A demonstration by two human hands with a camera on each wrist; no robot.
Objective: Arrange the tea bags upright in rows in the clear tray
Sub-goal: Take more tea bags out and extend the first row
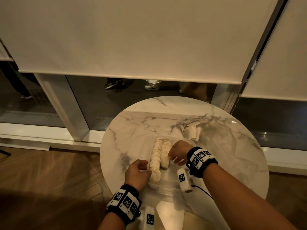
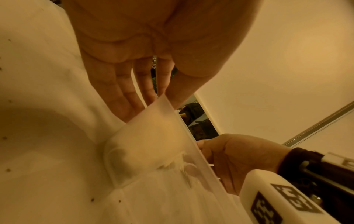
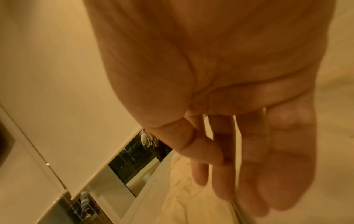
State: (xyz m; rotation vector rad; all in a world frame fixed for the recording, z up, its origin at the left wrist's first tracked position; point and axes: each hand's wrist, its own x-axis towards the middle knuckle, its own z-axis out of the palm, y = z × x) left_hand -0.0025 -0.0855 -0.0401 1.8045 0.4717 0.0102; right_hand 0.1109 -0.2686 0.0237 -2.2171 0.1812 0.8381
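The clear tray [image 1: 167, 183] sits in the middle of the round marble table [image 1: 224, 155]. Two rows of pale tea bags stand in it: a long left row [image 1: 155, 163] and a shorter right row [image 1: 165, 155]. My left hand [image 1: 146, 168] pinches the tray's left wall between thumb and fingers; the left wrist view shows that frosted wall [image 2: 153, 136] between them. My right hand [image 1: 172, 155] hovers over the tray with relaxed fingers at the right row and holds nothing. In the right wrist view its fingers [image 3: 226, 174] hang above crumpled tea bags [image 3: 184, 197].
A small heap of loose tea bags [image 1: 191, 131] lies on the table behind and to the right of the tray. The table stands against a window with lowered roller blinds [image 1: 132, 39]. Wooden floor [image 1: 49, 180] lies to the left.
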